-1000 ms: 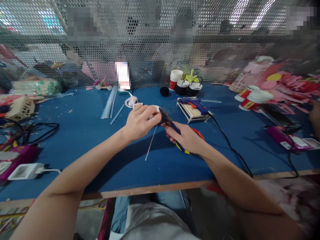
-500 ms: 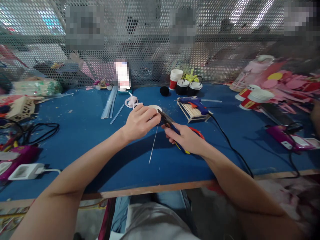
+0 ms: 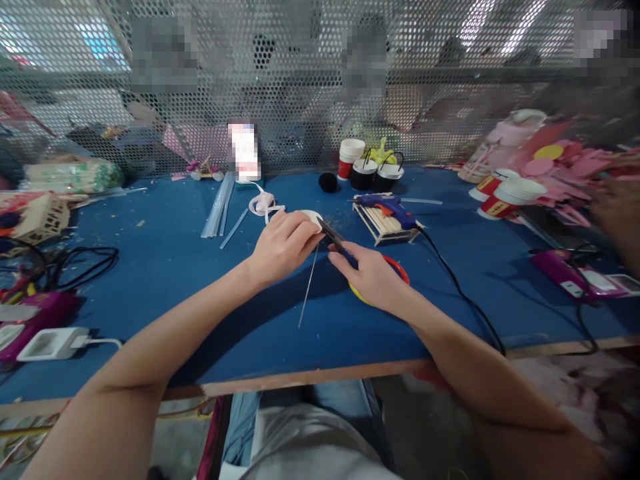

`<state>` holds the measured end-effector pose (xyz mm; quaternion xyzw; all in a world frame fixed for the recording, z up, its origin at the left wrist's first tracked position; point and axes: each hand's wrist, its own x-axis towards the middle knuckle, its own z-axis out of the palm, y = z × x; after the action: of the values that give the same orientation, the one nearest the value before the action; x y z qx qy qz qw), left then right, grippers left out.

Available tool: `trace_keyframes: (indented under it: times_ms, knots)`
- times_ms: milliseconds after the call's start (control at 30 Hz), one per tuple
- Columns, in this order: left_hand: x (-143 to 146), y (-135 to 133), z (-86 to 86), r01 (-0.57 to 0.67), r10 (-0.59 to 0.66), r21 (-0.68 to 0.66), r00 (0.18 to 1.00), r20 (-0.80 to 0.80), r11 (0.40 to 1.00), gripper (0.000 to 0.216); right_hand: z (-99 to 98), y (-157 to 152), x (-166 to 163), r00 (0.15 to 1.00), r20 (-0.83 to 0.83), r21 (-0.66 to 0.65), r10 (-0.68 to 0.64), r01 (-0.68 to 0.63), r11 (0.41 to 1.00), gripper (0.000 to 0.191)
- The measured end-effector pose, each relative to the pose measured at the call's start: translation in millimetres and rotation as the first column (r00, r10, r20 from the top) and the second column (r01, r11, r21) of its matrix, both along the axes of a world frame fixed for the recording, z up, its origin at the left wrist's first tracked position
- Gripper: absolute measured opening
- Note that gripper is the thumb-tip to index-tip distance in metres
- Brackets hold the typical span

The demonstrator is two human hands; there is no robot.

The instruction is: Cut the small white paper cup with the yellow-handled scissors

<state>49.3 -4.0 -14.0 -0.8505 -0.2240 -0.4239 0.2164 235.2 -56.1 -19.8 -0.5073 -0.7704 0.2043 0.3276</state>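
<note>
The left hand (image 3: 283, 245) pinches a thin stick (image 3: 309, 287) over the blue table (image 3: 165, 267); the right hand (image 3: 373, 277) grips scissors (image 3: 336, 240), blades at the stick's top. A crooked bite could splinter it or nick those fingertips.

The labels on the red paper cups (image 3: 493, 208) are too blurred to read.

Left hand (image 3: 281, 245) fingers pinched; right hand (image 3: 371, 275) fingers curled.
</note>
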Motion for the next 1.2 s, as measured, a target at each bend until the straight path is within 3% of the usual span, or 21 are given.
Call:
trace_keyframes:
  times_ms: [200, 267, 300, 333, 367, 433, 467, 500, 567, 600, 633, 667, 700, 733, 800, 867, 933, 1067, 1133, 1167, 1200]
  knots:
    - [2.1, -2.4, -1.5, 0.075, -0.049, -0.223, 0.991, 0.123, 0.972, 0.012, -1.4, 1.3, -0.4, 1.0, 0.02, 0.04, -0.018, 0.017, 0.999, 0.03]
    - [5.9, -5.4, 0.0, 0.19, -0.051, -0.441, 0.95, 0.307, 0.877, 0.014, -2.9, 1.6, -0.3, 0.999, 0.03, 0.061, -0.018, 0.016, 0.998, 0.03]
    - [8.3, -7.0, 1.1, 0.291, -0.025, -0.57, 0.904, 0.428, 0.769, 0.014, -4.4, 2.1, -0.2, 0.999, 0.041, 0.087, -0.025, 0.021, 0.996, 0.031]
    - [10.9, -8.5, 2.3, 0.416, 0.037, -0.685, 0.839, 0.543, 0.598, 0.015, -6.5, 2.8, 0.1, 0.997, 0.061, 0.125, -0.037, 0.029, 0.992, 0.031]
    - [13.2, -9.6, 3.5, 0.558, 0.114, -0.739, 0.764, 0.635, 0.378, 0.016, -8.9, 3.9, 0.5, 0.995, 0.085, 0.176, -0.06, 0.044, 0.983, 0.032]
    - [16.1, -10.4, 5.9, 0.748, 0.274, -0.662, 0.646, 0.712, -0.042, 0.017, -13.5, 6.5, 1.8, 0.984, 0.139, 0.281, -0.111, 0.068, 0.957, 0.035]
    - [16.3, -10.1, 7.0, 0.785, 0.322, -0.594, 0.616, 0.718, -0.177, 0.017, -15.0, 7.9, 2.5, 0.978, 0.159, 0.322, -0.134, 0.077, 0.944, 0.037]
    - [15.5, -9.4, 8.3, 0.79, 0.34, -0.56, 0.613, 0.713, -0.248, 0.017, -15.6, 9.2, 3.4, 0.975, 0.168, 0.345, -0.148, 0.083, 0.935, 0.038]
    - [10.8, -7.4, 11.5, 0.728, 0.259, -0.649, 0.685, 0.681, -0.221, 0.022, -13.8, 11.0, 5.2, 0.98, 0.142, 0.329, -0.138, 0.084, 0.94, 0.037]
    - [7.3, -6.4, 13.5, 0.652, 0.174, -0.749, 0.756, 0.631, -0.116, 0.026, -11.6, 11.4, 6.0, 0.987, 0.111, 0.294, -0.117, 0.08, 0.953, 0.035]
    - [3.4, -5.3, 15.7, 0.542, 0.077, -0.838, 0.835, 0.545, 0.057, 0.03, -8.8, 11.3, 6.8, 0.993, 0.071, 0.242, -0.094, 0.075, 0.967, 0.034]
    - [-0.5, -4.3, 18.0, 0.396, -0.009, -0.873, 0.912, 0.41, 0.286, 0.03, -5.9, 10.9, 7.4, 0.997, 0.031, 0.179, -0.074, 0.067, 0.982, 0.034]
    - [-4.0, -3.4, 20.0, 0.252, -0.015, -0.795, 0.956, 0.292, 0.552, 0.028, -3.1, 10.3, 7.7, 0.998, -0.003, 0.113, -0.06, 0.06, 0.992, 0.035]
    - [-6.8, -2.4, 21.6, 0.138, 0.002, -0.639, 0.977, 0.213, 0.757, 0.021, -0.8, 9.3, 7.7, 0.998, -0.026, 0.054, -0.053, 0.055, 0.997, 0.036]
    - [-9.5, -0.6, 22.6, 0.02, 0.01, -0.326, 0.996, 0.091, 0.945, 0.012, 2.2, 7.0, 6.6, 0.998, -0.043, -0.024, -0.042, 0.041, 0.999, 0.04]
    - [-8.7, 0.8, 20.7, 0.019, -0.018, -0.126, 1.0, 0.004, 0.992, 0.01, 2.8, 4.7, 4.4, 0.999, -0.039, -0.043, -0.015, 0.013, 0.999, 0.039]
    - [-6.1, 1.4, 17.2, 0.046, -0.047, -0.053, 0.998, -0.03, 0.998, 0.011, 2.0, 3.1, 2.2, 0.999, -0.031, -0.026, 0.009, -0.01, 1.0, 0.036]
    - [-1.1, -0.8, 12.8, 0.102, -0.076, -0.24, 0.99, 0.117, 0.965, 0.016, -2.5, 3.4, 0.6, 1.0, -0.02, 0.044, 0.012, -0.011, 0.999, 0.031]
    - [1.8, -3.0, 12.8, 0.219, -0.055, -0.513, 0.947, 0.315, 0.83, 0.016, -6.2, 5.2, 1.2, 1.0, 0.007, 0.107, -0.007, 0.007, 0.994, 0.032]
    - [3.7, -4.1, 12.9, 0.327, -0.017, -0.66, 0.903, 0.43, 0.676, 0.017, -8.3, 6.3, 1.6, 0.999, 0.035, 0.148, -0.026, 0.021, 0.989, 0.033]
    - [5.9, -5.0, 12.8, 0.456, 0.046, -0.761, 0.844, 0.534, 0.461, 0.018, -10.4, 7.5, 2.1, 0.996, 0.07, 0.195, -0.051, 0.036, 0.98, 0.034]
